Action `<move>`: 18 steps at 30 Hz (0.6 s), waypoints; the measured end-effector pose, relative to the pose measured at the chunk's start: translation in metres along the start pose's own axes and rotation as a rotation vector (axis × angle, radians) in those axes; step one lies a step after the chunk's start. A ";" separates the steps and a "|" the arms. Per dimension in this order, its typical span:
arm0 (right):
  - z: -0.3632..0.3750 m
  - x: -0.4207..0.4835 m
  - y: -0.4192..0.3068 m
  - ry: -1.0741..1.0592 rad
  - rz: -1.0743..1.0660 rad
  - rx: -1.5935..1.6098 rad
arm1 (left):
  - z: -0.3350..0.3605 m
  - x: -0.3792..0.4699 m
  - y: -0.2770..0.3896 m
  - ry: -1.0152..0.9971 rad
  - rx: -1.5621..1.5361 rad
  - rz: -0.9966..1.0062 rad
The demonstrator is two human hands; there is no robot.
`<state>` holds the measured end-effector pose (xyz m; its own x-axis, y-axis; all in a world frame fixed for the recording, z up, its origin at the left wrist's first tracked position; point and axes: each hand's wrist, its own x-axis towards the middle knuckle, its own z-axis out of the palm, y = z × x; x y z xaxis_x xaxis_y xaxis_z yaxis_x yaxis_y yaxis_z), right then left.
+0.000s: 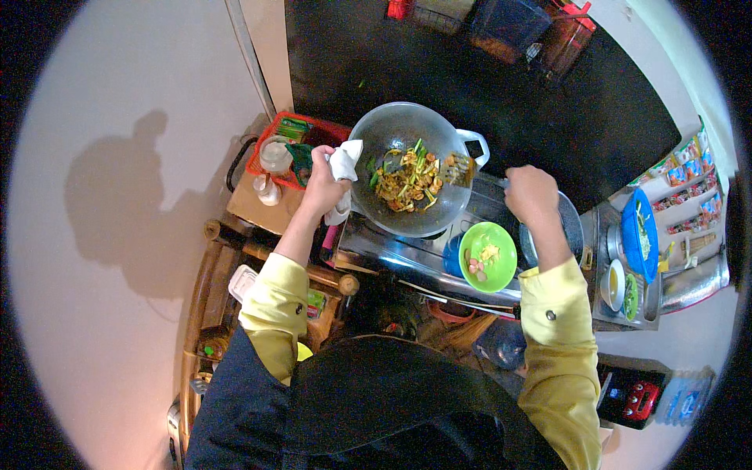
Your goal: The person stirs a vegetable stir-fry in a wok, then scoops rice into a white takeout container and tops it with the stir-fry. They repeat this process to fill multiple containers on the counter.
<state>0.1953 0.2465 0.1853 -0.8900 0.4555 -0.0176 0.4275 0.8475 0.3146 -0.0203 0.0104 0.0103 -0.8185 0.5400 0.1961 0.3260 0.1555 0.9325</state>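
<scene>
My left hand (326,183) is closed on a white cloth (345,161) at the left rim of a large metal wok (405,118). Chopped, browned food with green pieces (410,179) lies in the wok. My right hand (531,191) is closed on the handle of a slotted spatula (457,170), whose head is over the wok's right side; most of the handle is hard to make out. Below the wok, a green bowl (498,275) holds yellow bits and small pinkish pieces. The rim of a dark pan (573,220) shows behind my right wrist.
A red basket (275,126) with packets and a jar stands left of the wok, near a small white-capped bottle (267,191). The stove's front edge (405,264) lies nearest me. On the right are a blue basin (633,235), a white bowl (613,285) and hanging sachets (687,191).
</scene>
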 end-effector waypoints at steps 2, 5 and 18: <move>0.029 0.006 -0.002 0.050 -0.074 -0.001 | 0.004 0.003 0.001 -0.023 0.001 0.001; 0.020 0.003 -0.001 0.114 -0.186 0.068 | -0.003 0.005 0.011 -0.050 0.003 -0.048; 0.114 -0.036 -0.010 -0.369 -0.027 0.843 | -0.003 0.015 -0.001 -0.092 0.007 0.013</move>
<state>0.2409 0.2533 0.0746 -0.8563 0.3679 -0.3625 0.5102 0.7110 -0.4839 -0.0344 0.0157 0.0135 -0.7677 0.6154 0.1789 0.3397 0.1541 0.9278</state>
